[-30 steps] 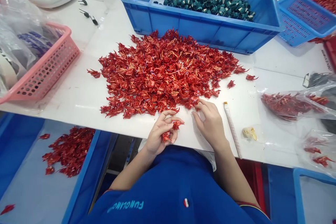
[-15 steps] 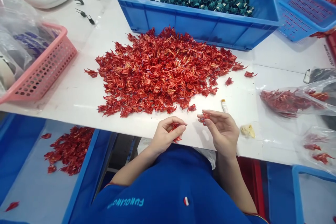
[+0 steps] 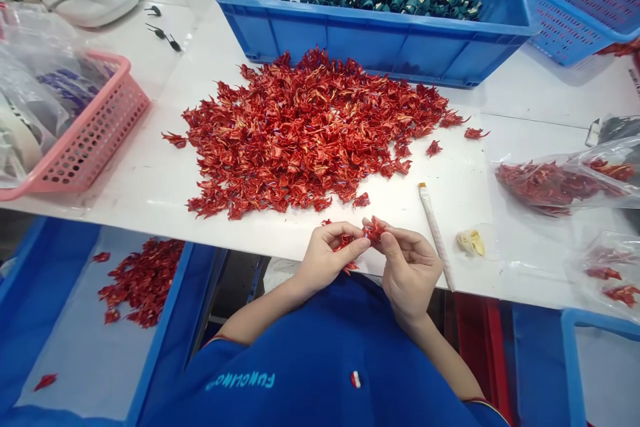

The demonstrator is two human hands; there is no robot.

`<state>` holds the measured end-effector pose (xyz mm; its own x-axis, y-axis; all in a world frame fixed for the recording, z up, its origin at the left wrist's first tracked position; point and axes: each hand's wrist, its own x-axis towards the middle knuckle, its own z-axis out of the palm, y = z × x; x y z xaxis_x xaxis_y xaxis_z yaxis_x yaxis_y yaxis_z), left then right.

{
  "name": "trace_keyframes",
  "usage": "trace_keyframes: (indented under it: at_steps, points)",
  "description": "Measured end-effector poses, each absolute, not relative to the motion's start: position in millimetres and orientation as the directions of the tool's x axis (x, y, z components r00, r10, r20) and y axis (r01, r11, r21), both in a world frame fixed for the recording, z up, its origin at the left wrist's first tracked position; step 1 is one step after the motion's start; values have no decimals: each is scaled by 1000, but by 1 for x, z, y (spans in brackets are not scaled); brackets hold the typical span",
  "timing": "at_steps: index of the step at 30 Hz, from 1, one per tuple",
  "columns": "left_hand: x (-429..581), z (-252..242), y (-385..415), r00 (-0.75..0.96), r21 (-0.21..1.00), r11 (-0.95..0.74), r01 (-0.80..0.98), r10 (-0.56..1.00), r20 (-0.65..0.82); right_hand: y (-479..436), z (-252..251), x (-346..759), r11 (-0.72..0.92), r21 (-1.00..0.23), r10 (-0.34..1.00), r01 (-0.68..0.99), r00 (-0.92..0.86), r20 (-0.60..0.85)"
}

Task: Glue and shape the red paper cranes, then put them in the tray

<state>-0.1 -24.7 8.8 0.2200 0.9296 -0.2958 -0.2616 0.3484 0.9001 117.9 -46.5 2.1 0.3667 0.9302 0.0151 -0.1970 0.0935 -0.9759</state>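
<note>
A big heap of small red folded pieces (image 3: 315, 130) covers the middle of the white table (image 3: 150, 180). At the table's near edge my left hand (image 3: 325, 257) is closed around several red pieces (image 3: 344, 243). My right hand (image 3: 409, 267) pinches one red piece (image 3: 374, 230) between thumb and fingers, touching the left hand's fingertips. Both hands meet just below the heap's front edge.
A blue crate (image 3: 380, 27) of dark green pieces stands behind the heap. A pink basket (image 3: 85, 140) sits left, a blue basket (image 3: 580, 13) far right. Bags of red pieces (image 3: 555, 183) lie right. A thin white stick (image 3: 434, 230) and a blue bin with red pieces (image 3: 140, 277) are near.
My right hand picked a red piece from the heap's front edge and drew it back to meet my left hand, which stayed closed on its pieces.
</note>
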Motion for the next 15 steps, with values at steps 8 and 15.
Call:
trace_keyframes:
  at_steps: [8, 15]
  points:
    - [0, 16, -23, 479, 632, 628, -454, 770, -421, -54, 12, 128, 132, -983, 933, -130, 352, 78]
    - [0, 14, -23, 533, 582, 668, -464, 735, -418, -56, 12, 134, 173, -980, 950, -95, 281, 140]
